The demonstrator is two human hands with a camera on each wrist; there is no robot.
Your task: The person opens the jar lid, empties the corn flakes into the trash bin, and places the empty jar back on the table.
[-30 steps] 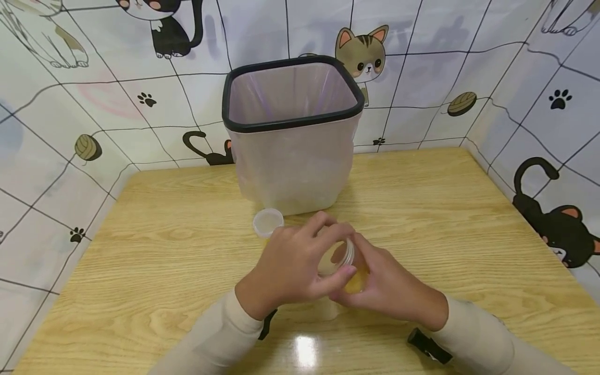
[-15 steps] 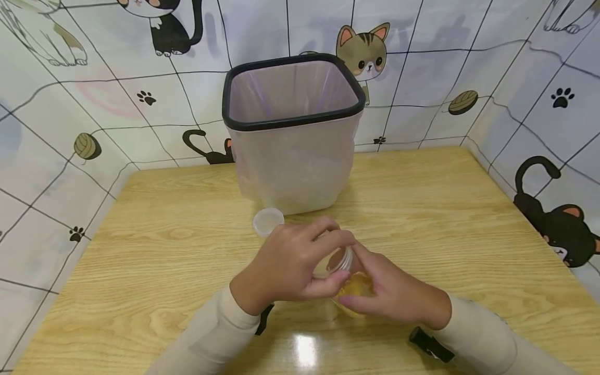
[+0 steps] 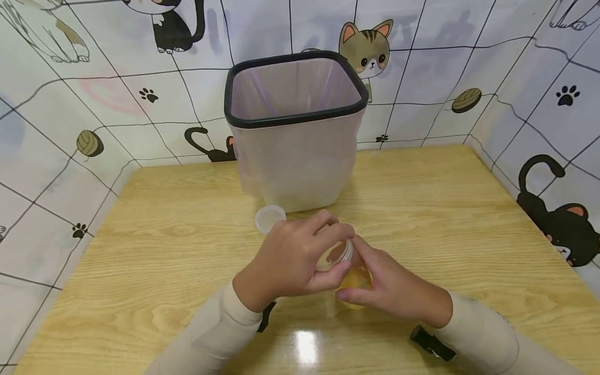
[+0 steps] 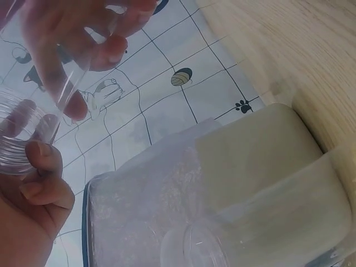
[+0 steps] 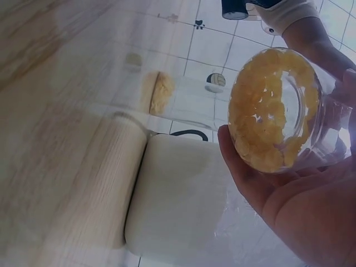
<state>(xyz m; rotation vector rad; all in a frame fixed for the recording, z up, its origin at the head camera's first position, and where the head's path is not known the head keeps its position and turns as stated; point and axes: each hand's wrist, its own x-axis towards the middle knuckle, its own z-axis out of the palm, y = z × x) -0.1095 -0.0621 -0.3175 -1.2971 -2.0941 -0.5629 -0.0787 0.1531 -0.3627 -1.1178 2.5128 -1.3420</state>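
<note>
My right hand (image 3: 389,286) grips a clear plastic jar (image 5: 272,111) with yellow pieces massed at its base. Tilted, the jar points its threaded mouth leftward at my left hand (image 3: 290,260). A thin clear round piece (image 4: 72,92), which looks like a lid, sits between the left thumb and fingers, right at the jar's threaded neck (image 4: 16,133); how far it encloses the neck I cannot tell. Beyond the left hand stands another clear jar with a whitish lid (image 3: 270,219). The right wrist view shows yellow pieces (image 5: 161,92) at that jar's bottom.
A large translucent bin (image 3: 295,161) with a black rim stands at the back of the wooden table (image 3: 422,208), just behind the lidded jar. Walls covered in a cat-print sheet (image 3: 422,78) rise at the back and both sides.
The hands stay together in nearly the same place. The right hand's jar swings its base a little toward me, then partly back up. The lidded jar and the bin stay put.
</note>
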